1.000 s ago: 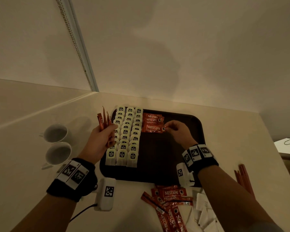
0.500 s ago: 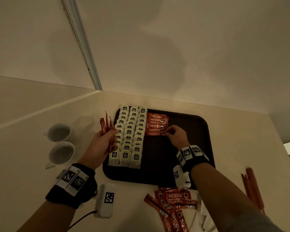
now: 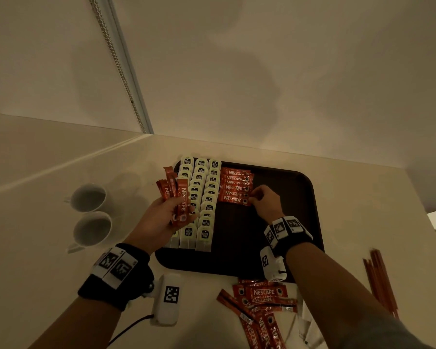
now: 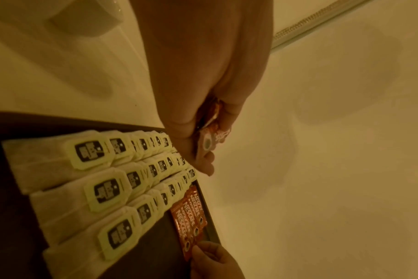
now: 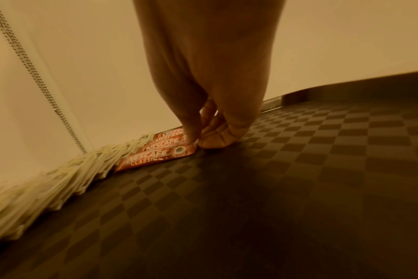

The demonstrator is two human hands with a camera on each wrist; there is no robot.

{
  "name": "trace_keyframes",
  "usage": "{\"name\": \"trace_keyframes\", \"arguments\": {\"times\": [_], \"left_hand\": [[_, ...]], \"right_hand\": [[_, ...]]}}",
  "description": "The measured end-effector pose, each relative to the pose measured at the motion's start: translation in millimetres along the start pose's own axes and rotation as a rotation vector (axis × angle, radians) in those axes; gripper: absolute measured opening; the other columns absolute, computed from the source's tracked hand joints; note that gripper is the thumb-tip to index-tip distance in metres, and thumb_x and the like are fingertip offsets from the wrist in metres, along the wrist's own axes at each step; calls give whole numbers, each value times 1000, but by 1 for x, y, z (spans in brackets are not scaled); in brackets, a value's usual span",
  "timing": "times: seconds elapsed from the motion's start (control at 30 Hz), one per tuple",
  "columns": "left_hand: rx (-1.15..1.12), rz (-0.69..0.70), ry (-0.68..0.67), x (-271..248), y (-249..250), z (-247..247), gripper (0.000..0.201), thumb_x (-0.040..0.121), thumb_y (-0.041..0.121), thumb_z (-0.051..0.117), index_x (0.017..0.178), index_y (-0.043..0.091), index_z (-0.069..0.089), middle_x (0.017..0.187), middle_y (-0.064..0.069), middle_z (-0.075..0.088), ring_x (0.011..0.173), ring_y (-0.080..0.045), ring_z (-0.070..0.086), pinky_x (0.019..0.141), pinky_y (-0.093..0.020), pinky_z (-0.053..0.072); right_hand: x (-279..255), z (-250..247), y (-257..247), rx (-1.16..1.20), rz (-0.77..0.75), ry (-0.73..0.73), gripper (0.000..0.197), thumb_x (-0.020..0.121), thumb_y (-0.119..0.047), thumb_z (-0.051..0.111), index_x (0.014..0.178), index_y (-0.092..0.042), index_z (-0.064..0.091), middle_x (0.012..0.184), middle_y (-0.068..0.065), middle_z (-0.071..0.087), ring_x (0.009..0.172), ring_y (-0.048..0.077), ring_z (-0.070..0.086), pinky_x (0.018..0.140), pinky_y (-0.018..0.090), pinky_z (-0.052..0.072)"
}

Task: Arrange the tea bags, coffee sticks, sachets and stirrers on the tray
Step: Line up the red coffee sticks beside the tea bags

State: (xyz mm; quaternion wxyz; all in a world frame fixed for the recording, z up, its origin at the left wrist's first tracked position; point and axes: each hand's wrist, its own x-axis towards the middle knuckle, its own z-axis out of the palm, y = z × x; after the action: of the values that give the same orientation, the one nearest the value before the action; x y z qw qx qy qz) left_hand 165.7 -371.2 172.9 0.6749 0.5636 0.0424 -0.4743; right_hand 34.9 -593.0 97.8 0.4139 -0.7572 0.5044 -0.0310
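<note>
A dark tray lies on the counter. Three rows of white tea bags fill its left side. Beside them several red coffee sticks lie stacked flat. My right hand pinches the right end of the nearest coffee stick on the tray, thumb and fingers at its corner. My left hand hovers over the tray's left edge and grips a fan of several coffee sticks.
Two white cups stand left of the tray. Loose coffee sticks and white sachets lie on the counter in front of it. Orange stirrers lie at the right. A wall with a bead chain rises behind.
The stack of coffee sticks on the tray has grown, and my right hand has moved a little nearer with the newest stick. The left hand has lifted its bundle slightly rightward.
</note>
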Motion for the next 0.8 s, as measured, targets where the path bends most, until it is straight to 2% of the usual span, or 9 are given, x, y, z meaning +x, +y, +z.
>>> {"name": "trace_keyframes", "arguments": {"times": [0.13,0.2,0.27,0.33,0.43,0.53,0.6,0.7,0.8], "left_hand": [[24,10,-61,0,0,9,19,93,9,54,111,1,58,87,-10,65,76,-19,66,63,-31,59],[109,36,-78,1,2,15,24,91,11,59,113,3,58,88,-9,67,73,-17,68,64,-30,59],[179,65,-98,1,5,23,20,89,12,60,109,8,60,90,-8,67,71,-16,68,63,-30,59],[221,95,-121,1,8,30,14,90,13,61,104,11,62,88,-8,68,71,-17,68,65,-31,59],[194,138,-128,1,11,34,20,90,14,61,110,11,63,100,-11,69,86,-22,67,80,-40,56],[50,160,-106,0,10,34,24,93,14,56,116,8,61,108,-13,69,99,-26,66,92,-44,49],[-19,161,-94,0,7,33,24,92,14,57,115,8,61,111,-13,69,102,-27,66,92,-41,51],[-33,176,-40,2,3,30,17,88,12,61,105,8,62,96,-9,68,82,-19,66,82,-35,55],[-35,207,-27,2,0,27,8,87,9,62,95,9,62,80,-3,65,60,-10,61,69,-30,58]], "right_hand": [[-17,-3,-25,158,-156,0,15,90,-21,60,103,-16,55,107,-3,56,97,10,55,76,20,47],[-34,-7,-52,249,-293,-152,16,93,-26,54,106,-17,57,103,-6,57,95,10,58,79,23,50],[-51,-11,-78,333,-379,-340,23,96,-26,50,114,-15,58,102,-5,60,89,5,59,71,15,49],[-59,-14,-95,321,-458,-373,26,93,-25,55,117,-15,58,102,-3,64,88,7,62,72,17,52],[-63,-18,-103,308,-495,-338,32,86,-24,66,115,-16,57,102,1,65,93,12,64,83,26,53],[-69,-16,-103,199,-483,-452,43,80,-23,72,116,-16,49,108,3,60,96,15,63,80,28,56],[-75,-12,-101,171,-535,-458,35,83,-12,68,113,-12,48,107,4,58,91,19,65,73,30,59],[-77,-18,-102,119,-568,-366,23,85,-8,65,106,-11,55,92,-2,62,78,14,65,64,21,57],[-73,-32,-104,19,-643,-264,18,86,-10,64,104,-15,68,87,-11,64,78,2,60,67,3,45]]}}
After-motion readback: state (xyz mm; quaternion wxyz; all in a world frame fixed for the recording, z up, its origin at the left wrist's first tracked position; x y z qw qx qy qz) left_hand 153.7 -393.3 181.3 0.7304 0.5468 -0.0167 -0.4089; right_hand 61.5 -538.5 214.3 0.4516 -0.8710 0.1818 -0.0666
